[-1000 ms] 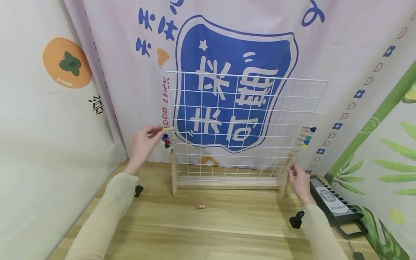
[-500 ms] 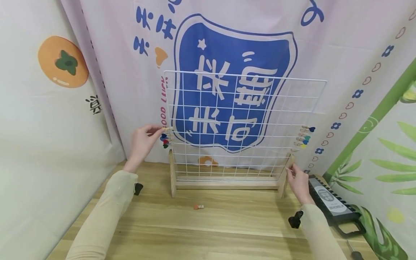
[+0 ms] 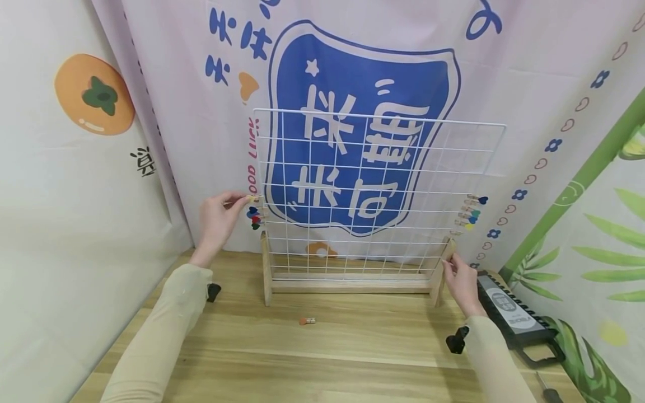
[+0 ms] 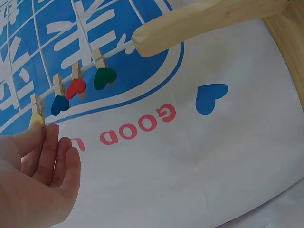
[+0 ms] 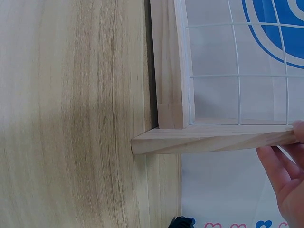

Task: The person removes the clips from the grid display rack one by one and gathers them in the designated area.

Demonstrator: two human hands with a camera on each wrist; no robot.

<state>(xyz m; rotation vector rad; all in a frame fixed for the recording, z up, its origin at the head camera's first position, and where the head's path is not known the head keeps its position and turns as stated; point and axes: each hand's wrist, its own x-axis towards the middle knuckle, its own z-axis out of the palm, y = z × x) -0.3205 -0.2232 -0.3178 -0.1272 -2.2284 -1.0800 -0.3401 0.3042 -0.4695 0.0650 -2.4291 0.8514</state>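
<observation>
A white wire grid (image 3: 378, 145) stands upright in a wooden stand (image 3: 353, 286) on the table. My left hand (image 4: 42, 175) is at the grid's left edge, thumb and fingertips pinching a small wooden clothespin (image 4: 37, 105) with a yellow heart. The clothespin's far end meets the edge wire. Beside it on that wire hang a blue-heart clothespin (image 4: 60, 102), a red-heart one (image 4: 76, 87) and a green-heart one (image 4: 102, 76). My right hand (image 3: 462, 280) grips the stand's right wooden leg (image 5: 213, 140) between thumb and fingers; the right wrist view cuts most of that hand off.
Several heart clothespins (image 3: 472, 214) are clipped along the grid's right edge. A single orange-ended clothespin (image 3: 307, 321) lies on the table (image 3: 322, 358). At the right are a black toolbox-like case (image 3: 519, 319) with a handle and a screwdriver (image 3: 550, 392). A printed curtain (image 3: 378, 28) hangs behind.
The head view has shifted slightly. My left hand keeps its pinch on the yellow-heart clothespin at the grid's edge, and my right hand stays on the leg.
</observation>
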